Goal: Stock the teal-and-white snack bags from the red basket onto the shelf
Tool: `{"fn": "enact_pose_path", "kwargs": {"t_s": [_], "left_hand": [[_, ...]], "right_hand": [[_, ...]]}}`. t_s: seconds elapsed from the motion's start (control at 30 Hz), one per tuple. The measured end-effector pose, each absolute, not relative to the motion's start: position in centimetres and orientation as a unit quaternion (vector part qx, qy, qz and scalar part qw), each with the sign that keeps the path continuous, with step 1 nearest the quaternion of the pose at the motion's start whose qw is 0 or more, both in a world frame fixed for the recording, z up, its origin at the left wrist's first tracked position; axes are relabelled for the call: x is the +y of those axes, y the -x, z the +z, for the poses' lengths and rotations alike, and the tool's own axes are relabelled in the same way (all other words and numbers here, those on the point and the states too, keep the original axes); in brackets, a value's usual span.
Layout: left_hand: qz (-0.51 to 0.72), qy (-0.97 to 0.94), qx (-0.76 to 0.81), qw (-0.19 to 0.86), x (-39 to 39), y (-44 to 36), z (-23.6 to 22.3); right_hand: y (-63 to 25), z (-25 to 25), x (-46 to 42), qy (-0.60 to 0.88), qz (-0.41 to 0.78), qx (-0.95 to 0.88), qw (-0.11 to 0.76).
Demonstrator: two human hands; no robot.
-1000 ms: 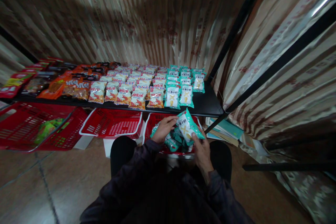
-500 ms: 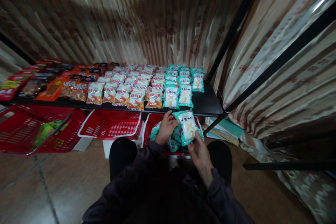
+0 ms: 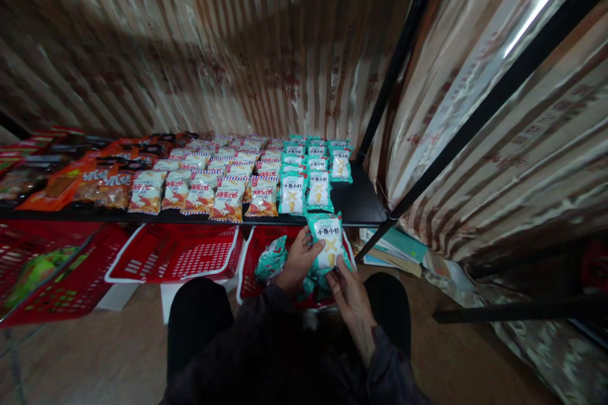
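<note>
A teal and white snack bag [image 3: 329,242] is held upright, label facing me, above a red basket at my knees. My left hand [image 3: 298,262] is closed on its left side, with the thumb over the front. At the lower edge, my right hand [image 3: 350,291] pinches the bag with its thumb on the front. More teal bags [image 3: 272,258] lie in the red basket [image 3: 243,272], partly hidden by my hands. Just beyond, matching snack bags [image 3: 318,188] stand in rows at the right of a black shelf [image 3: 363,199].
White and orange snack bags [image 3: 228,197] and orange packets [image 3: 116,182] fill the shelf leftwards. Two more red baskets, one nearer [image 3: 190,259] and one further left [image 3: 97,278], sit below. Black posts [image 3: 399,50] and a curtain [image 3: 285,25] border the shelf. Papers [image 3: 399,245] lie at right.
My left hand has moved onto the bag's left side, where it was beside it before. The right hand keeps its hold. My view has shifted right and up.
</note>
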State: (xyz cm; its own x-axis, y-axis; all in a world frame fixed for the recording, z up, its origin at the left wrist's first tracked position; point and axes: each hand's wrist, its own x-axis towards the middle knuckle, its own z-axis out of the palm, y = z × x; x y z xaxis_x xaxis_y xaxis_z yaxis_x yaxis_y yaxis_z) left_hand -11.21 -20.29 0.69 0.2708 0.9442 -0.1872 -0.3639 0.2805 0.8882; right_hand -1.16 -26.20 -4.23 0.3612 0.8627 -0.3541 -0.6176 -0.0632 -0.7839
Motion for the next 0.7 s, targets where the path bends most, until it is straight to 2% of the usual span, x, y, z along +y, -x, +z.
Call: {"fn": "enact_pose_path", "kwargs": {"t_s": [0.33,0.7], "left_hand": [[0.49,-0.398,0.418,0.653,-17.6,8.4,0.7],[0.493,-0.439,0.363,0.658,-15.1,4.7,1.5]], "right_hand": [[-2.2,-4.6,-24.2,0.529,0.467,-0.217,0.675],[-6.7,-5.2,-19.7,0.565,0.398,-0.262,0.674]]}}
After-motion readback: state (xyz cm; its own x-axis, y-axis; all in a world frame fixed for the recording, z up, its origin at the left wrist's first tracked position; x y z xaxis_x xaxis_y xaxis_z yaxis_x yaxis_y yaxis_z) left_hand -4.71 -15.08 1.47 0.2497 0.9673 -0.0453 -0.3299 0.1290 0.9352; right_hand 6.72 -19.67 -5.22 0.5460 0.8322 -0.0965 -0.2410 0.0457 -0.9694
